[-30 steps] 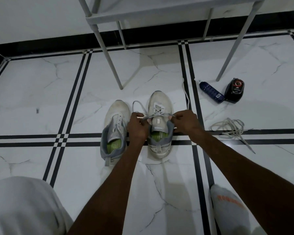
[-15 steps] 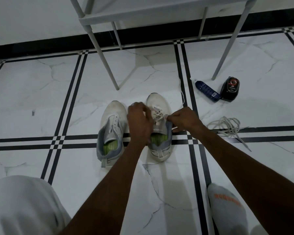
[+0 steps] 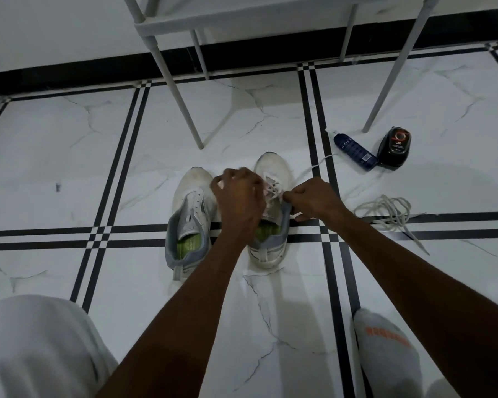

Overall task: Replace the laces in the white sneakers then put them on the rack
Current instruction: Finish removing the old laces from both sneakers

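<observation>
Two white sneakers with grey collars and green insoles stand side by side on the tiled floor. The left sneaker point(image 3: 191, 214) has no lace. The right sneaker point(image 3: 272, 170) is partly laced near its toe. My left hand point(image 3: 240, 201) is curled over that shoe's throat and pinches one lace end. My right hand point(image 3: 311, 200) pinches the lace point(image 3: 314, 168) at the shoe's right eyelets; its free end trails away to the right. A loose lace bundle point(image 3: 385, 209) lies on the floor right of the shoes.
The white rack point(image 3: 181, 23) stands just behind the shoes, its thin legs coming down to the floor. A blue bottle point(image 3: 355, 152) and a black polish container point(image 3: 394, 147) lie at the right. My knee point(image 3: 35, 346) and socked foot point(image 3: 385, 349) are at the bottom.
My left hand has moved up from the shoe's collar to over the eyelets near the toe. My right hand has stayed at the right eyelets. The camera has shifted slightly.
</observation>
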A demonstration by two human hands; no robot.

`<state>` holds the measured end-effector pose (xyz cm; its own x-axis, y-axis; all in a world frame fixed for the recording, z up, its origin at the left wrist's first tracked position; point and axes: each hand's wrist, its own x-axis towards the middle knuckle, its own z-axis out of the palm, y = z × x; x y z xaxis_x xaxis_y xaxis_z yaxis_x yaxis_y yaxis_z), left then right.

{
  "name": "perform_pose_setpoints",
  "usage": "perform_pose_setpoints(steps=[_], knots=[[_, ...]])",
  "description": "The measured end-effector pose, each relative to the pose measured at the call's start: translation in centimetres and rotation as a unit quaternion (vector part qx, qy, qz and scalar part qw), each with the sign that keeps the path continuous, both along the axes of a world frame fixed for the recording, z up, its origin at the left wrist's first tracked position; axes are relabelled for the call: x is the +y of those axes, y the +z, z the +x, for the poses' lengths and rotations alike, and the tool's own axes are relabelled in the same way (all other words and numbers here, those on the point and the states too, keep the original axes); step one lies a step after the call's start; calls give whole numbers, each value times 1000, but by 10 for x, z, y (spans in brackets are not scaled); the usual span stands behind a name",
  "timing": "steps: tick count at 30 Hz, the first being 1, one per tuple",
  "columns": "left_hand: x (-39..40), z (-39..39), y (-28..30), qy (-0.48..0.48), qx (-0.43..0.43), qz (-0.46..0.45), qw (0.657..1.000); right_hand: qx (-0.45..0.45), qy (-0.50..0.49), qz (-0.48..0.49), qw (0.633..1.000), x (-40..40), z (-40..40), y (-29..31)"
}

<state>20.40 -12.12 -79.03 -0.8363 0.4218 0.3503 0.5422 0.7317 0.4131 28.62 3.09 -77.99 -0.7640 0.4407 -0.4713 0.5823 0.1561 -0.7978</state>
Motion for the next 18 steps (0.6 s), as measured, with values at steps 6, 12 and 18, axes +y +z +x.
perform_pose_setpoints(steps=[6,12,18], knots=[[-20,-26,15,197,-109,100,969,19,11,41,999,1,1,-3],[9,13,-14,-123,-50,-78,988,25,81,130,988,4,-2,-1],[4,-14,2,83,-72,45,993,18,86,167,982,9,-1,-2]])
